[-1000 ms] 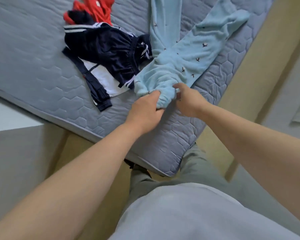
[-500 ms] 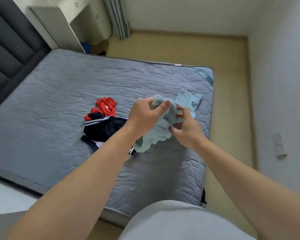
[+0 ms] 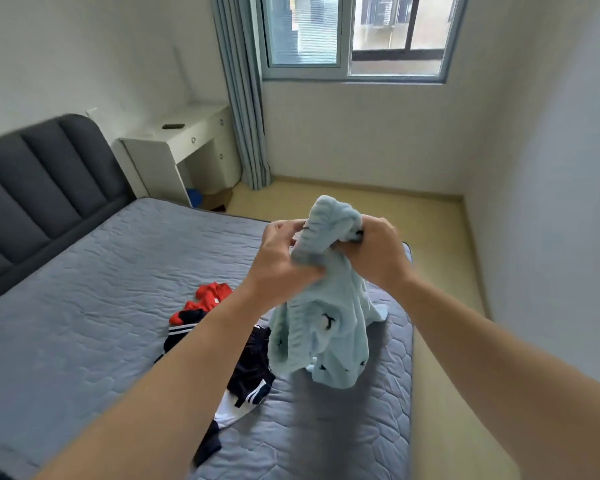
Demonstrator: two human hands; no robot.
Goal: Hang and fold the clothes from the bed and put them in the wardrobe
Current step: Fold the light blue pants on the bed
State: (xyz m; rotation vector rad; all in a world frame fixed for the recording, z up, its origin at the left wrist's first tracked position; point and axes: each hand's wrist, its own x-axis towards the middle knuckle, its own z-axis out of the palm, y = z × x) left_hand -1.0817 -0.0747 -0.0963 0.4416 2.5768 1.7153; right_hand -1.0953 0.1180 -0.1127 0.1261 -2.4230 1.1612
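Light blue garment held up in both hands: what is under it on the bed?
Under the light blue garment, bare grey mattress carrying its shadow; the navy-and-white garment runs behind its left edge. Anything directly behind the hanging cloth is covered.

We grip the light blue garment point(image 3: 321, 327) in both hands, left hand point(image 3: 283, 263) and right hand point(image 3: 378, 252), above the bed point(image 3: 84, 327).

Bare forearms point(image 3: 174, 382), bare left hand point(image 3: 284, 265), bare right hand point(image 3: 378, 258)
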